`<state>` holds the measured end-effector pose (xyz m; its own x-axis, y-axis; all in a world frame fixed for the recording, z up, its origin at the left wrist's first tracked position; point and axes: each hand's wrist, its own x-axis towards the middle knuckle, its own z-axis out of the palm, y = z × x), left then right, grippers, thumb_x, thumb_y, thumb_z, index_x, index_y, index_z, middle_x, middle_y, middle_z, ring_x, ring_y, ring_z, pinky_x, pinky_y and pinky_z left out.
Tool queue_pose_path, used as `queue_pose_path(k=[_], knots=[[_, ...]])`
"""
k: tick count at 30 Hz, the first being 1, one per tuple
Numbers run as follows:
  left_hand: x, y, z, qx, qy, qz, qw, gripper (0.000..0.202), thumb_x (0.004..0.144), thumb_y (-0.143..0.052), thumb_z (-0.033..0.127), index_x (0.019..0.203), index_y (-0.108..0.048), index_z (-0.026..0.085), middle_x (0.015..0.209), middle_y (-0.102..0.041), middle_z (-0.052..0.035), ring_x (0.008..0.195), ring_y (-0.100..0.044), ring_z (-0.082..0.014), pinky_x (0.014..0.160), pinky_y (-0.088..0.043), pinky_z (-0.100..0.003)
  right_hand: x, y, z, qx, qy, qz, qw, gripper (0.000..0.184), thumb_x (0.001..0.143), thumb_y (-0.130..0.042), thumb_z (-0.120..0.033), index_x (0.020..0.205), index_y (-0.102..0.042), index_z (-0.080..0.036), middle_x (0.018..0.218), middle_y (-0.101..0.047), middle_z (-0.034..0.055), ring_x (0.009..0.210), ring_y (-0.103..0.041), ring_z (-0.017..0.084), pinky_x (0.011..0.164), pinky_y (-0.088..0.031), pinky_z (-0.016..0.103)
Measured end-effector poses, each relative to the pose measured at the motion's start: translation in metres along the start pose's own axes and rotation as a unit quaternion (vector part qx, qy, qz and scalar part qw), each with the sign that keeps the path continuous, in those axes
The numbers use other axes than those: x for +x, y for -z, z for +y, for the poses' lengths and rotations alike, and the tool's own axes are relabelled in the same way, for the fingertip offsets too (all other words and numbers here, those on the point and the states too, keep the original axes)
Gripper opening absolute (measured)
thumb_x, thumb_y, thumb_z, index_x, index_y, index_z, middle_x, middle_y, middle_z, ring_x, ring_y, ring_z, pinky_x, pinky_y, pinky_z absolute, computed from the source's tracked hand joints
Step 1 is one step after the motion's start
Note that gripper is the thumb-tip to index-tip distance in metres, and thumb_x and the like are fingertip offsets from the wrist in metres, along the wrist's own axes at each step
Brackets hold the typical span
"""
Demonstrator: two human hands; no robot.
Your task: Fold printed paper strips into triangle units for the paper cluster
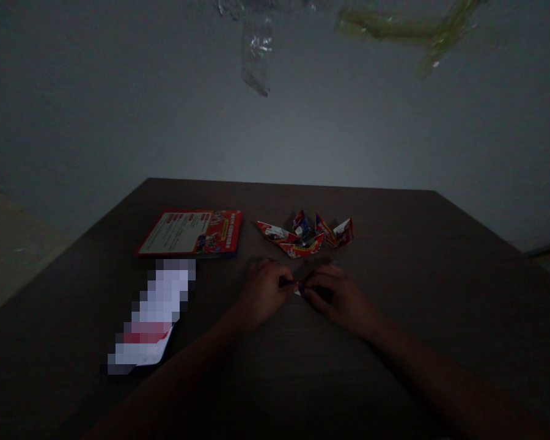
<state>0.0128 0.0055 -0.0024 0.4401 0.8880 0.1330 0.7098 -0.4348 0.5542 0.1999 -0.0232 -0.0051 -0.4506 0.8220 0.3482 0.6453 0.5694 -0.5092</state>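
Note:
Close together at the middle of the table, my left hand (266,289) and my right hand (335,294) are both closed. Between their fingertips is a small folded piece of paper (297,287), dark with a pale edge, mostly covered by the fingers. Just beyond the hands lie folded paper shapes in red, white and blue print: a boat-like one (302,245) in front, a small upright one (301,225) behind it, and a V-shaped one (334,234) to the right. The dim light hides fine detail.
A red printed booklet or stack of cards (187,233) lies at the back left of the brown table (371,211). Nearer my left forearm is a phone-like device (158,311) with a bright, pixelated screen. Behind the table stands a grey wall (302,134) with tape on it.

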Motion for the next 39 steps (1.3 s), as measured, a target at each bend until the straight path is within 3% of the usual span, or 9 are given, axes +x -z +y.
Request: queue_pose_path(k=[7,16,27,34,39], knots=[[0.001,0.002,-0.002,0.026,-0.012,-0.005,1.000,0.024,0.065,-0.071,0.041,0.075,-0.065,0.020,0.078,-0.066,-0.0011,0.081,-0.055,-0.0203,0.069,-0.035,-0.030,0.000,-0.001,0.000,0.006,-0.001,-0.005,1.000,0.008,0.082,-0.057,-0.017,0.082,-0.064,-0.019,0.082,-0.063,0.0042,0.080,-0.057,0.018,0.074,-0.042,0.034],[0.004,0.006,-0.007,0.033,-0.052,-0.037,0.997,0.026,0.064,-0.071,0.045,0.073,-0.067,0.021,0.075,-0.066,-0.0009,0.081,-0.055,-0.0203,0.067,-0.034,-0.029,0.000,0.000,0.000,0.011,-0.002,-0.014,1.000,0.008,0.082,-0.056,-0.018,0.082,-0.064,-0.020,0.083,-0.063,0.0048,0.081,-0.057,0.019,0.075,-0.042,0.035],[0.008,0.011,-0.006,-0.020,-0.008,-0.084,0.996,0.016,0.073,-0.063,0.030,0.081,-0.070,0.019,0.079,-0.067,-0.0024,0.078,-0.057,-0.0171,0.068,-0.039,-0.025,0.000,0.000,0.001,0.013,-0.013,-0.017,1.000,0.009,0.082,-0.056,-0.017,0.083,-0.065,-0.019,0.082,-0.063,0.0043,0.079,-0.056,0.018,0.075,-0.041,0.033],[0.010,0.014,-0.016,-0.055,-0.064,-0.120,0.989,0.017,0.077,-0.053,0.018,0.081,-0.070,0.018,0.077,-0.064,-0.0011,0.075,-0.056,-0.0151,0.065,-0.039,-0.023,-0.001,0.000,0.000,0.022,-0.010,-0.019,1.000,0.010,0.083,-0.055,-0.017,0.085,-0.065,-0.020,0.084,-0.063,0.0043,0.081,-0.056,0.018,0.075,-0.042,0.033],[0.008,0.017,-0.018,-0.048,-0.077,-0.113,0.989,0.021,0.076,-0.050,0.013,0.082,-0.069,0.018,0.082,-0.062,-0.0013,0.079,-0.056,-0.0154,0.068,-0.040,-0.023,-0.001,-0.001,0.001,0.033,-0.011,-0.016,0.999,0.011,0.082,-0.056,-0.016,0.086,-0.064,-0.020,0.086,-0.064,0.0048,0.083,-0.056,0.018,0.077,-0.042,0.033]])
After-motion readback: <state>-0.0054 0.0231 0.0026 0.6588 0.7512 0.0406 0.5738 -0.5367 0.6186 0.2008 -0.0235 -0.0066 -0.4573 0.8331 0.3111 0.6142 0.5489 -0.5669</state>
